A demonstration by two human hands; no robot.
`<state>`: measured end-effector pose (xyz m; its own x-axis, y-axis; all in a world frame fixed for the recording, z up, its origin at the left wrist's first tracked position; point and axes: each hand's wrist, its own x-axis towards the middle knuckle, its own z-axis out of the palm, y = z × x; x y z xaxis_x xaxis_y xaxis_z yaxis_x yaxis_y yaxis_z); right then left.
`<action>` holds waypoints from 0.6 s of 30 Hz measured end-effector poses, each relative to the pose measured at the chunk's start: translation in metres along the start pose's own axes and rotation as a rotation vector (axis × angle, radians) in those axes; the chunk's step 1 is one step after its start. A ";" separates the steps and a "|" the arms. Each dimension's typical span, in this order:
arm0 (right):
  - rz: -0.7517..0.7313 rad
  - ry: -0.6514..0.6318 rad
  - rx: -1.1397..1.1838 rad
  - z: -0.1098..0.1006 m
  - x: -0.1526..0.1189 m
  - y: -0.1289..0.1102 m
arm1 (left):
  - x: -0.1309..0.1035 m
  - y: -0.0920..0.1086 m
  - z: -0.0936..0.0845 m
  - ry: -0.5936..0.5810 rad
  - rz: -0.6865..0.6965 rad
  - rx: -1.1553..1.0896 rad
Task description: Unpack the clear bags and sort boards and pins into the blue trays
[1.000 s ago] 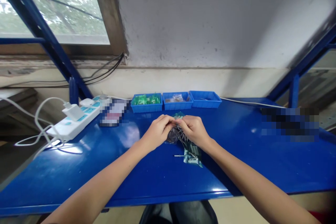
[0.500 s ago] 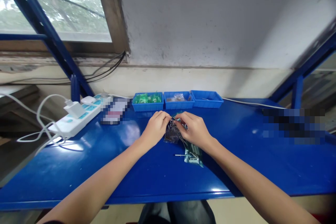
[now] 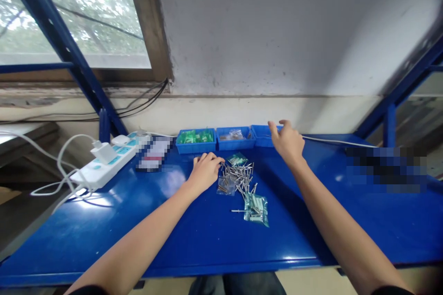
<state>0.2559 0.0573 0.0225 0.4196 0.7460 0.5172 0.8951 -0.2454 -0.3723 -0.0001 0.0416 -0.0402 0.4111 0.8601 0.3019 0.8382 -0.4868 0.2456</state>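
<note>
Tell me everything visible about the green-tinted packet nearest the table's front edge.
The packet is see-through, glossy, crinkled film, apparently plastic, roughly rectangular, with pale elongated pieces inside. It lies on the blue table, loose metal pins bunched at its far edge. Neither the left hand nor the right hand touches it.

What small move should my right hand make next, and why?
Probably move the right hand toward the metal pins: it hangs open by the rightmost blue bin, apparently holding nothing, while the left hand is at their left edge.

Three blue bins point(image 3: 236, 144), two hands point(image 3: 205, 170)
</note>
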 end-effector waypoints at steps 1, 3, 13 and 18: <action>0.009 -0.088 -0.032 0.003 -0.003 0.002 | 0.000 0.000 0.000 0.004 -0.011 0.005; -0.037 -0.244 -0.063 0.009 -0.016 0.002 | -0.001 0.000 -0.001 0.008 -0.030 0.004; -0.595 -0.482 0.172 0.021 -0.069 -0.033 | -0.007 -0.006 -0.008 -0.015 -0.012 -0.070; -0.748 -0.322 0.291 0.025 -0.076 -0.035 | -0.007 -0.001 -0.007 0.077 0.019 -0.158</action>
<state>0.1887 0.0244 -0.0230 -0.3666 0.7983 0.4777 0.8263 0.5154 -0.2272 -0.0065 0.0355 -0.0364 0.3928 0.8394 0.3757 0.7613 -0.5260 0.3791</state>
